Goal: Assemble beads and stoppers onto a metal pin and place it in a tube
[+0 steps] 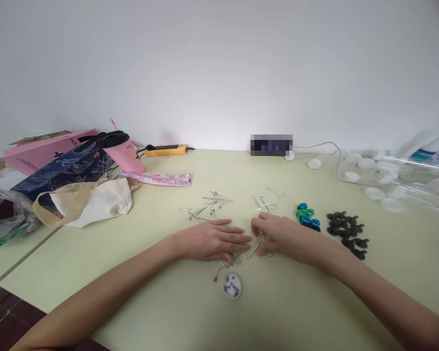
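Observation:
My left hand (215, 240) lies palm down on the table, fingers stretched out over thin wires and L-shaped metal rods that it partly covers. My right hand (280, 236) is curled, with fingers and thumb around a few bent metal rods (262, 237); the exact grip is partly hidden. Between the hands lies an L-shaped rod (254, 251). More bent silver rods (265, 202) lie just beyond my right hand. Thin wires with small coloured ends (215, 200) are spread beyond my left hand. A small round white dish (232, 285) holding tiny dark pieces stands nearer me.
Right of my right hand are blue and green knob-like parts (304, 213) and black hook-shaped pieces (346, 229). Clear tubes with white caps (388, 175) lie far right. A pink cup (126, 153), a cloth bag (91, 202) and a yellow power strip (166, 149) are left.

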The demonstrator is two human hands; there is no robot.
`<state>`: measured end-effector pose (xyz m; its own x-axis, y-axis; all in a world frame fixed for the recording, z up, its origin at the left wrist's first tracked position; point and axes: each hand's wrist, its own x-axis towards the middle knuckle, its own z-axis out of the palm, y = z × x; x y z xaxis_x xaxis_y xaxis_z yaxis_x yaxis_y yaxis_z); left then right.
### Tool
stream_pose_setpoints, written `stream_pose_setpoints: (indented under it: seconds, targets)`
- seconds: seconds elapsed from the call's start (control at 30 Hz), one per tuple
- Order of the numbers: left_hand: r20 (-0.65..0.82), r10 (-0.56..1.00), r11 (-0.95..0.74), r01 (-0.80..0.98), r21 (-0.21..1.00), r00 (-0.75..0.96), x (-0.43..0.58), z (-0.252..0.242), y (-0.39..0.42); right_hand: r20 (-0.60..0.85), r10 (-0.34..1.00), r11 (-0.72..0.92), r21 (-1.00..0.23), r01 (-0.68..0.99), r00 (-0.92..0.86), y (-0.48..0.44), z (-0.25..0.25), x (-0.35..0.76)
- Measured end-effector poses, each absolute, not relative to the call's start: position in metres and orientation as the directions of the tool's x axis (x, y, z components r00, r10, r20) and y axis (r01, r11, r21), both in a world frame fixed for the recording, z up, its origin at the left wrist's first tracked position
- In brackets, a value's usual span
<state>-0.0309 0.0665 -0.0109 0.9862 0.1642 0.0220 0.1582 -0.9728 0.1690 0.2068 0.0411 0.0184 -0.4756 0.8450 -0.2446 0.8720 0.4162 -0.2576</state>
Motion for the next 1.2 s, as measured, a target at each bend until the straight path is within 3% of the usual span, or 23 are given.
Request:
stream_pose_setpoints:
  seconds: [0.2,0.4,0.6,0.77,0.93,1.07,1.2]
  targets:
    - [0.009,0.250,-0.962,0.247,0.119,0.968,-0.036,-0.017,0.079,-0.230,0.862,0.382,-0.293,0.877,-0.452,0.054,0.003,0.210]
    - [0.139,0.385,-0.922,0.388,0.003,0.912,-0.042,-0.027,0.089,-0.170,0.893,0.367,-0.264,0.892,-0.417,0.051,0.011,0.214]
    - [0.270,0.390,-0.906,0.419,-0.057,0.880,-0.044,-0.035,0.092,-0.150,0.727,0.582,-0.385,0.717,-0.670,0.021,0.012,0.183]
    - [0.331,0.383,-0.924,0.357,0.138,0.863,-0.050,-0.015,0.085,-0.117,0.684,0.669,-0.292,0.683,-0.720,0.017,0.004,0.174]
    - [0.142,0.405,-0.858,0.322,0.399,0.903,-0.062,0.007,0.071,-0.142,0.762,0.601,-0.206,0.772,-0.632,0.034,0.009,0.191]
    - [0.132,0.575,-0.760,0.467,0.453,0.808,-0.080,0.014,0.076,-0.132,0.858,0.485,-0.107,0.868,-0.496,0.043,0.016,0.206]
    - [0.204,0.821,-0.565,0.713,0.415,0.533,-0.104,0.013,0.097,-0.200,0.900,0.374,-0.105,0.922,-0.388,0.043,0.024,0.220]
